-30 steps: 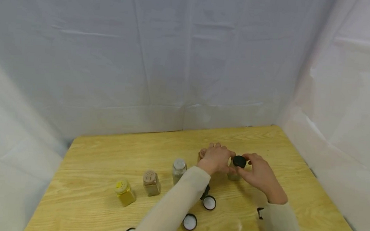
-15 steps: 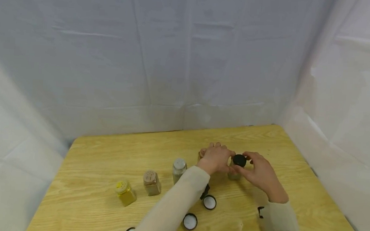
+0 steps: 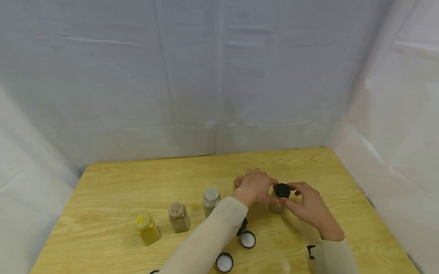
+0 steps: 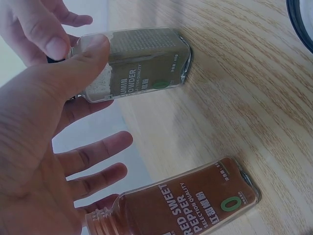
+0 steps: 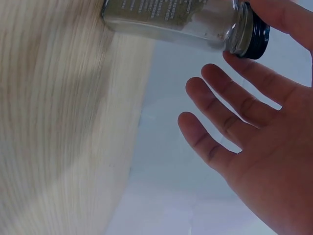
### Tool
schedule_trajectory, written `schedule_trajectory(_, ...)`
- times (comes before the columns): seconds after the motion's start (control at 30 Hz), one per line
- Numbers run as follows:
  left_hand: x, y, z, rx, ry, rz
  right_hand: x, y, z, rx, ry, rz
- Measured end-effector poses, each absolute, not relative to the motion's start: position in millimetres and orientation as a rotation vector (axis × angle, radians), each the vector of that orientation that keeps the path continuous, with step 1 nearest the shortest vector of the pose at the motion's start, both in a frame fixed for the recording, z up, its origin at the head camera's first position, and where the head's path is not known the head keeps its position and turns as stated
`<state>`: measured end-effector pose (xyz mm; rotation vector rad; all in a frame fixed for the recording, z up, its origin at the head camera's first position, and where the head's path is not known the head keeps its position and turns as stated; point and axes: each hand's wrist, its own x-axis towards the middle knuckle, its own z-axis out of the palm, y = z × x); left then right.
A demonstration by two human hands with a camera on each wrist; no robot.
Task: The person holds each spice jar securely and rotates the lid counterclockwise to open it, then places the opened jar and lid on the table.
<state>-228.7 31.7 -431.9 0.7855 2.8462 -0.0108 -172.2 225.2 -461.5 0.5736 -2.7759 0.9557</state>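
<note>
My left hand (image 3: 256,187) holds a square glass spice jar (image 4: 146,63) labelled cumin powder between thumb and index finger, its other fingers spread. The jar stands upright on the table, partly filled with greenish-brown powder. From the right, the thumb and index finger of my right hand (image 3: 308,204) pinch the black lid (image 3: 282,190) at the jar's mouth. In the right wrist view the glass neck shows just below this lid, and the other fingers are extended away from the jar. A red sweet pepper jar (image 4: 190,200) without a black cap stands beside my left fingers.
Left of my hands stand a yellow spice jar (image 3: 148,230), a brown one (image 3: 178,217) and a grey one (image 3: 211,201), all with perforated tops. Black lids with white linings (image 3: 248,239) lie nearer on the wooden table (image 3: 116,189). White sheeting (image 3: 193,67) surrounds the table.
</note>
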Motion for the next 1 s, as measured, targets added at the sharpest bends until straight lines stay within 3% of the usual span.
schedule_trajectory(0.67,-225.1,33.8,-429.2,0.828,2.839,-0.010,-171.5,222.4,-459.4,0.416,-2.885,0.958)
schedule_trajectory(1.0,-227.3,33.9,-431.6,0.787,2.846,0.014,-167.4,228.4,-463.0,0.532,-2.737,0.978)
